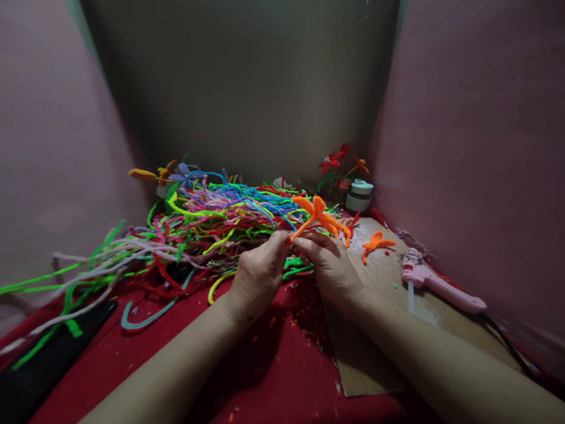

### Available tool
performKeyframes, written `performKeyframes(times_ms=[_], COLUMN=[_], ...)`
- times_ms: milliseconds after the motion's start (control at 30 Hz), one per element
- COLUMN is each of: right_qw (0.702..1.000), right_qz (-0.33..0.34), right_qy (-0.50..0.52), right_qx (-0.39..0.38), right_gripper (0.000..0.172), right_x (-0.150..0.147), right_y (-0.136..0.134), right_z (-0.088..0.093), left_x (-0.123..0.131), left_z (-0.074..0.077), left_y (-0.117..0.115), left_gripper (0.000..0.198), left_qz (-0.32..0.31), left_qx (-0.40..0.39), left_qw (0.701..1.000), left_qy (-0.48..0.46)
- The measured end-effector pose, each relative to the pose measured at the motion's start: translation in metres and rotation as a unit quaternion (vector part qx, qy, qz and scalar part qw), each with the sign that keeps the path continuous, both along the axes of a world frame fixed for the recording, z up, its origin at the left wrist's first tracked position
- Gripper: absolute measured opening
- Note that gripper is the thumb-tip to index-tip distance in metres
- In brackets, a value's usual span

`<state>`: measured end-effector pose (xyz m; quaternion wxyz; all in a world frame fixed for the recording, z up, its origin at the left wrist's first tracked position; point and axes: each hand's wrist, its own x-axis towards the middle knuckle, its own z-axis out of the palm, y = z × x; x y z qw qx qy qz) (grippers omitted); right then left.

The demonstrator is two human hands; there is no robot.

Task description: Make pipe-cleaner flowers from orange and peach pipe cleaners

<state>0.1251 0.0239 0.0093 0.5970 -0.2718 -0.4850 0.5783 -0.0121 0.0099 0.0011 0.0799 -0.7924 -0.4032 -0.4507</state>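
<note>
An orange pipe-cleaner flower (318,217) is held up between both hands, its fuzzy petals spread above the fingers. My left hand (260,268) is closed in a pinch on the lower end of its stem. My right hand (331,265) pinches the same stem just beside, thumb and fingers pressed together, the two hands nearly touching. To the right, a second orange pipe-cleaner piece (377,244) with several petals lies on a brown board. Behind the hands spreads a big heap of multicoloured pipe cleaners (233,209).
A pink glue gun (441,284) rests on the brown board (366,365), its cord trailing right. A pale-green lidded jar (359,195) and red flowers (333,160) stand at the back. A black flat object (66,353) lies left on the red cloth (260,383). Walls enclose the sides.
</note>
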Motion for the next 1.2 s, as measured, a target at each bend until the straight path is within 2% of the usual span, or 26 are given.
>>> performKeyframes(times_ms=[233, 433, 533, 600, 667, 733, 867, 1000, 1200], right_qw=[1.000, 1.000, 1.000, 1.000, 0.999, 0.998, 0.995, 0.997, 0.992], right_qz=[0.015, 0.001, 0.000, 0.004, 0.008, 0.011, 0.013, 0.010, 0.044], right_qy=[0.023, 0.005, 0.005, -0.001, -0.019, -0.042, -0.062, -0.043, -0.081], right_qx=[-0.007, -0.002, 0.002, 0.012, 0.028, 0.048, 0.078, 0.063, 0.091], right_gripper=[0.004, 0.004, 0.003, 0.004, 0.006, 0.007, 0.007, 0.008, 0.018], right_x=[0.000, 0.000, 0.000, 0.001, 0.002, 0.003, 0.006, 0.008, 0.011], right_y=[0.001, 0.001, 0.001, 0.001, 0.001, 0.001, 0.008, 0.015, 0.014], right_z=[-0.004, -0.003, -0.004, -0.003, 0.000, 0.001, -0.001, -0.007, -0.007], left_x=[-0.003, -0.004, -0.004, -0.003, -0.001, 0.003, 0.009, 0.008, 0.003], left_z=[-0.002, -0.005, -0.004, -0.002, 0.001, 0.006, 0.020, 0.030, 0.028], left_y=[0.000, 0.003, 0.003, 0.002, 0.001, -0.002, -0.008, -0.010, -0.006], left_gripper=[0.016, 0.017, 0.017, 0.015, 0.011, 0.010, 0.014, 0.017, 0.016], left_qz=[0.032, 0.028, 0.006, -0.013, -0.030, -0.051, -0.106, -0.153, -0.212], left_qx=[0.027, 0.038, 0.035, 0.015, -0.043, -0.132, -0.293, -0.377, -0.442], left_qw=[0.998, 0.998, 0.999, 1.000, 0.996, 0.975, 0.888, 0.827, 0.752], left_qy=[0.049, 0.032, 0.019, -0.012, -0.074, -0.169, -0.338, -0.388, -0.440])
